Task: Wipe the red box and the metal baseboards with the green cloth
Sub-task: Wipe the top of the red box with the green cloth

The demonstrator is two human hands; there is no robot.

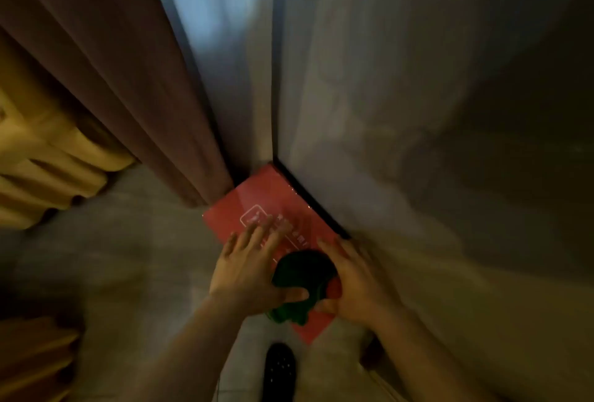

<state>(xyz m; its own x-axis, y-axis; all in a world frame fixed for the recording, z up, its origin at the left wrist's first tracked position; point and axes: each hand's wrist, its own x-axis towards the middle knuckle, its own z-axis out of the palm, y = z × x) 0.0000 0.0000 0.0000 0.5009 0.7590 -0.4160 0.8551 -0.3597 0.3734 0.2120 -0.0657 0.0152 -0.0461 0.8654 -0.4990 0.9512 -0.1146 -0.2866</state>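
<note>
A red box [273,199] with white print lies on the floor in the corner, its long side against the dark metal baseboard [308,199] of the right wall. The bunched green cloth [302,270] sits on the box's near end, between my hands. My left hand [247,270] lies flat on the lid with fingers spread, its thumb pressing on the cloth. My right hand [350,279] rests on the box's right edge beside the baseboard, thumb touching the cloth. The box's near part is hidden under hands and cloth.
A brown curtain [128,80] hangs at the left down to the box's far corner, with a yellow drape [48,160] further left. The grey wall [418,112] fills the right. A dark slipper [279,369] stands on the tiled floor just below the box.
</note>
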